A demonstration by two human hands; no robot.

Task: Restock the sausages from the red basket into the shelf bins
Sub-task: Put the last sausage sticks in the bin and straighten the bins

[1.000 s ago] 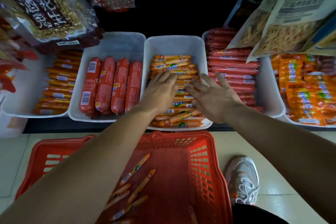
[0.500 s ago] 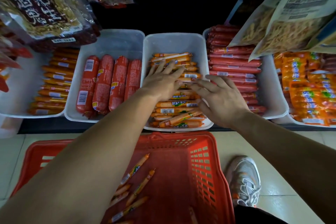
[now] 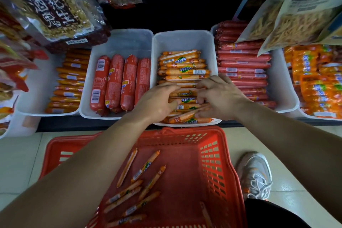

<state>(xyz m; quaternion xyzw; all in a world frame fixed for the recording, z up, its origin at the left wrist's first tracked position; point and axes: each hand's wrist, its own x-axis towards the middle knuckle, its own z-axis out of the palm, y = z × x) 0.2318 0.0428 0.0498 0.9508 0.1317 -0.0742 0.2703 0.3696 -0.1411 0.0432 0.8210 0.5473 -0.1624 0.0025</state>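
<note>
Now, left hand (image 3: 158,99), right hand (image 3: 221,96), grips curled round slim glossy sausages (image 3: 186,72), white bin (image 3: 182,41)

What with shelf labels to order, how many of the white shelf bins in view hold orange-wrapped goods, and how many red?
Orange-wrapped: 3 (far-left bin, centre bin, far-right bin)
Red-wrapped: 2 (second bin, fourth bin)
Total: 5
</note>
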